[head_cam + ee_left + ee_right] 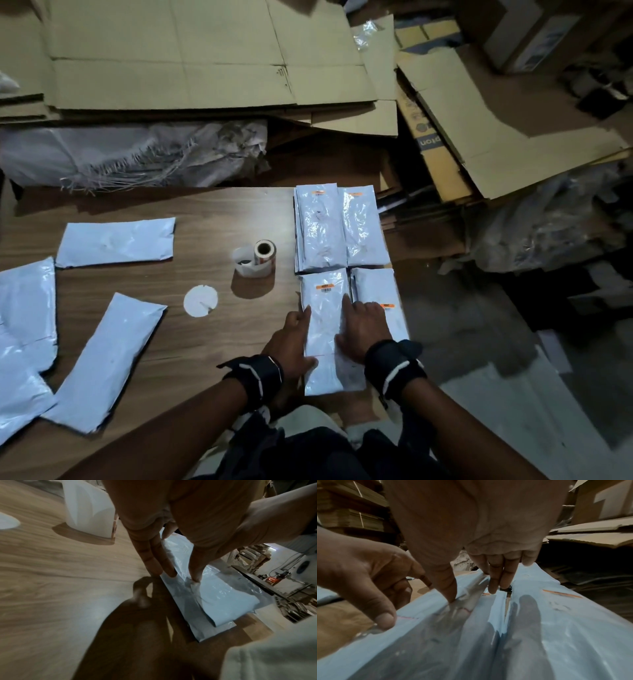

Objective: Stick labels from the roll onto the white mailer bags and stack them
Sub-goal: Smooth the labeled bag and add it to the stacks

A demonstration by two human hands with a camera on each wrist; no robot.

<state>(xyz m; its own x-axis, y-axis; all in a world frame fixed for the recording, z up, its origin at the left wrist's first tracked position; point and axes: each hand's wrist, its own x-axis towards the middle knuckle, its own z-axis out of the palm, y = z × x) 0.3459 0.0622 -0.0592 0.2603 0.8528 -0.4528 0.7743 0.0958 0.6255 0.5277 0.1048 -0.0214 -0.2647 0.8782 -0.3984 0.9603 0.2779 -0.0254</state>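
Both hands down on the top labelled mailer [325, 329], near-right of the label roll [260, 262] on the tabletop [205, 219]. Left hand [291, 342] lies along the bag's left edge, fingers straight, thumb across the lower part. Right hand [363, 329] lies along its right edge, fingers straight and pressed flat. Neither grip is closed round anything; both read as flat, squaring the bag on its pile.

Orange label [325, 287] visible at the far end of this mailer.

Done so far, as seen: four groups of labelled bags right of the roll. Two far stacks [339, 229] side by side beyond the hands, each with an orange label on top. A near-right stack [380, 294] just beside the handled bag, partly under the right hand, label showing.

Left to do: unlabelled mailers [113, 243] lie loose well left of the roll, at least four, overlapping; none shows a label. Exact count unclear at the frame edge.

Roll stands upright, liner curling off it. A round white paper disc [200, 301] lies near-left of the roll.

Judgement: well into the job, likely past halfway; the next bag would come from the left batch.
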